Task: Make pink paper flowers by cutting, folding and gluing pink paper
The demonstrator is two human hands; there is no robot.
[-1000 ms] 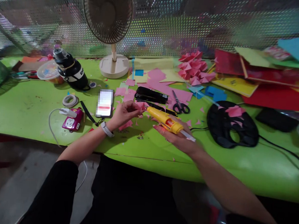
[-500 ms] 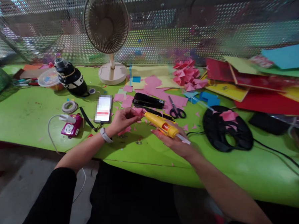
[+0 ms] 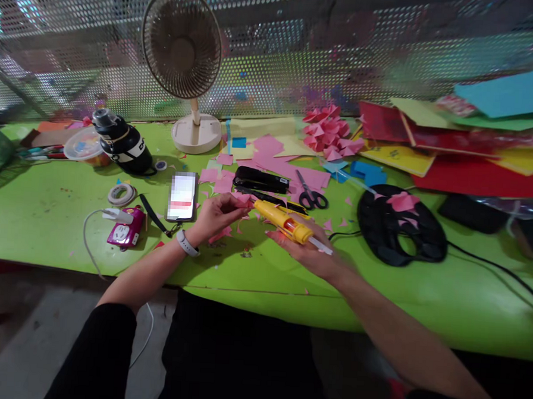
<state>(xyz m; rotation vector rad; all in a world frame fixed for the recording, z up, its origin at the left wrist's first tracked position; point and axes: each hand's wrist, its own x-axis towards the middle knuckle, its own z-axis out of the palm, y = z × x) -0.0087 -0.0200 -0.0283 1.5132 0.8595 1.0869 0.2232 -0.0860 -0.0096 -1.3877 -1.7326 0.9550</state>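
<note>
My left hand (image 3: 216, 216) is closed in a pinch on a small piece of pink paper (image 3: 245, 201). Wrapped in my right hand (image 3: 306, 249) is a yellow hot glue gun (image 3: 283, 219), its nozzle pointing left at the pink paper and a clear glue stick (image 3: 320, 244) poking from its back end. Whether the nozzle touches the paper I cannot tell. Just beyond my hands lie a black stapler (image 3: 261, 179) and dark-handled scissors (image 3: 310, 193). Pink paper scraps (image 3: 220, 236) are scattered around. A cluster of folded pink paper pieces (image 3: 327, 133) sits farther back.
A phone (image 3: 181, 196), a purple power adapter (image 3: 125, 231), a roll of tape (image 3: 121, 194) and a black bottle (image 3: 124, 141) stand to the left. A fan (image 3: 196, 133) is at the back. A black pad (image 3: 376, 223) with a cord and stacked coloured paper (image 3: 473, 177) lie right.
The view has shifted slightly, moving the table items a little left in the picture. My hands keep the same hold on the pink paper and the glue gun.
</note>
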